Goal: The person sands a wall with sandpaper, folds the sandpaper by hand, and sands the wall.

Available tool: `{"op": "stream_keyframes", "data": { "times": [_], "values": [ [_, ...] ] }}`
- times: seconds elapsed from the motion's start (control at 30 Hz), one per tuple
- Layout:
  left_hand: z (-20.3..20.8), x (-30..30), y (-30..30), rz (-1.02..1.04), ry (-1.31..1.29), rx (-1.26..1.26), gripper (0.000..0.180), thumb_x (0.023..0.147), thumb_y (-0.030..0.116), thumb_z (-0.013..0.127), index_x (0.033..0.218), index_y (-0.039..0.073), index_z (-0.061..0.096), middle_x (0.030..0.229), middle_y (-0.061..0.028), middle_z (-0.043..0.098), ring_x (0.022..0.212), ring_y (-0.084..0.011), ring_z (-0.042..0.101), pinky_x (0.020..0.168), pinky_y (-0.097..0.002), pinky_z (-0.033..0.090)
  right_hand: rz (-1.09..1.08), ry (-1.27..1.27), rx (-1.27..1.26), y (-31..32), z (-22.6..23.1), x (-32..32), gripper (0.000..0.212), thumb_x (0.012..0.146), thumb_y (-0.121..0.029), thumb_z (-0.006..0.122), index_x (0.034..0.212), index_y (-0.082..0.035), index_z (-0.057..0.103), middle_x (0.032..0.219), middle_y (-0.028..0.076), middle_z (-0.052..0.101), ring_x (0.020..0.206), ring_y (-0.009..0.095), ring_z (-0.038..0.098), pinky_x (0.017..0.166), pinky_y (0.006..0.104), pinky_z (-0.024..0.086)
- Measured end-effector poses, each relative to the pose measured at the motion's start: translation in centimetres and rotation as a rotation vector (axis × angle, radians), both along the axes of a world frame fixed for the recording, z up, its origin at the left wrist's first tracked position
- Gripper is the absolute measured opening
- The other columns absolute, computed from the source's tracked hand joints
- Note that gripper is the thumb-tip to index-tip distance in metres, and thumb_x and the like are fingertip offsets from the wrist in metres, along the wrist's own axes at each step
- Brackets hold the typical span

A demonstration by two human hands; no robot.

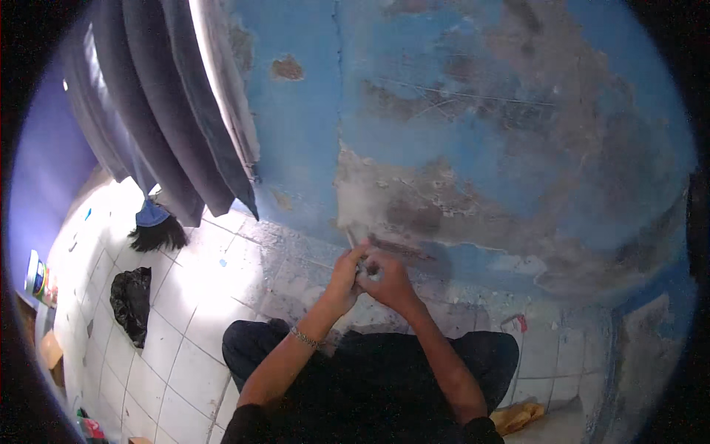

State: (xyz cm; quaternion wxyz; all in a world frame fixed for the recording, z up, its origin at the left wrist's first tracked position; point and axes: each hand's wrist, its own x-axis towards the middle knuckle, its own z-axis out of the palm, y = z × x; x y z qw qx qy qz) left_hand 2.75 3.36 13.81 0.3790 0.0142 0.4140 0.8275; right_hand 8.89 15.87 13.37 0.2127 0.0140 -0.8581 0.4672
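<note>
In front of me is a blue wall (pixel 292 155) with paint flaked off in large grey and brown patches. My left hand (pixel 343 278) is closed around a narrow, pale scraper-like tool (pixel 350 237). Its tip points up at the bare lower part of the wall, close to a vertical crack. Right beside it, touching, is my right hand (pixel 390 280) with its fingers curled into a fist. What the right fingers hold, if anything, is hidden. A dark reddish-brown strip (pixel 403 249) shows at the wall just beyond the right hand.
White floor tiles (pixel 188 351) carry dust and paint flakes along the wall's foot. A dark curtain (pixel 159 96) hangs at left above a blue broom head (pixel 157 222). A black plastic bag (pixel 132 303), a tub (pixel 38 277) and a yellowish bag (pixel 518 419) lie around me.
</note>
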Motion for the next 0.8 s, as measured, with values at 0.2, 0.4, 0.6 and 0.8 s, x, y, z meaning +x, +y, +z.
{"op": "stream_keyframes", "data": {
  "times": [0.2, 0.4, 0.6, 0.8],
  "values": [
    [-1.5, -4.4, 0.2, 0.196, 0.161, -0.094, 0.033, 0.096, 0.027, 0.056, 0.115, -0.001, 0.056, 0.104, -0.0084, 0.061, 0.093, -0.0216, 0.062, 0.077, -0.0357, 0.054, -0.017, 0.199, 0.474, -0.4, 2.0, 0.1, 0.031, 0.073, -0.019, 0.074, 0.098, -0.003, 0.066, 0.113, 0.018, 0.065, 0.105, 0.037, 0.062, 0.089, 0.0451, 0.051],
    [-3.1, -11.2, -1.2, 0.644, 0.601, -0.348, 0.020, 0.093, 0.015, 0.062, 0.100, -0.002, 0.055, 0.091, -0.0083, 0.058, 0.073, -0.0154, 0.059, 0.057, -0.0295, 0.051, -0.234, 0.210, 0.128, 5.0, -2.0, 2.9, 0.012, 0.089, -0.014, 0.067, 0.091, -0.001, 0.068, 0.088, 0.011, 0.070, 0.083, 0.021, 0.067, 0.071, 0.0323, 0.050],
    [-4.2, -14.8, -0.3, 1.049, 0.570, -0.481, 0.044, 0.081, 0.023, 0.080, 0.101, -0.001, 0.050, 0.090, -0.0080, 0.054, 0.073, -0.0167, 0.059, 0.057, -0.0297, 0.051, -0.473, -0.158, -0.230, 9.4, -8.9, 0.3, 0.021, 0.094, -0.018, 0.063, 0.086, 0.001, 0.068, 0.075, 0.007, 0.067, 0.069, 0.009, 0.060, 0.065, 0.0274, 0.047],
    [-7.2, -17.2, 0.1, 1.064, 0.234, -0.467, 0.052, 0.076, 0.031, 0.084, 0.095, 0.000, 0.047, 0.086, -0.0054, 0.052, 0.071, -0.0158, 0.055, 0.058, -0.0288, 0.051, -0.424, -0.230, -0.113, 7.7, -6.2, -0.1, 0.026, 0.094, -0.023, 0.065, 0.085, 0.002, 0.068, 0.075, 0.006, 0.066, 0.069, 0.011, 0.060, 0.066, 0.0289, 0.048]
  ]
}}
